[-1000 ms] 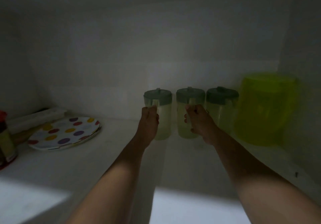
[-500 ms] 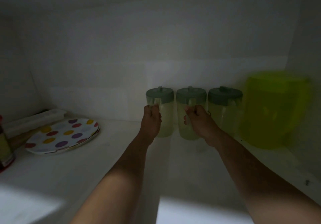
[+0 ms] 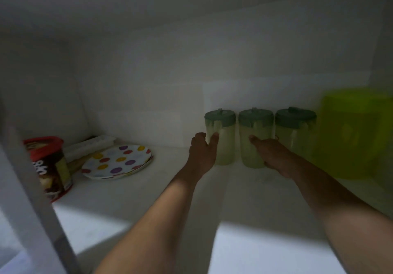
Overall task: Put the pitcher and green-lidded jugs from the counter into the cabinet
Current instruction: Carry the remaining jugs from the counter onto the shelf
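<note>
Green-lidded jugs, three in number, stand upright in a row on the cabinet shelf [image 3: 131, 193], close to the back wall at about 1 o'clock from the shelf centre. The left jug [image 3: 221, 137] and the middle jug [image 3: 255, 137] stand just beside each other with a narrow gap. The right jug [image 3: 294, 133] stands just beside the middle one. Each has a pale, translucent body and a dull green lid. The pitcher [image 3: 355, 133], yellow-green and blurred, stands at 3 o'clock at the end of the row, just beside the right jug; whether the two touch cannot be told.

The left hand [image 3: 202, 154] is against the left jug. Its thumb lies on the front of the body and the other fingers go around the far left side, out of sight. The fingers are partly open and curved to the jug. Whether they grip it or only rest on it cannot be told.

The right hand [image 3: 274, 156] is at the lower right side of the middle jug. Its thumb points up across the front of the body. The remaining fingers are hidden between the middle and right jugs, so the closure of the hand cannot be told.

At 9 o'clock on the shelf lies a polka-dot plate [image 3: 118, 162]. A white tray [image 3: 89, 148] lies behind it against the side wall. A red-lidded can [image 3: 50, 167] stands at 8 o'clock, partly hidden by the cabinet frame [image 3: 38, 210]. The interior is dim.
</note>
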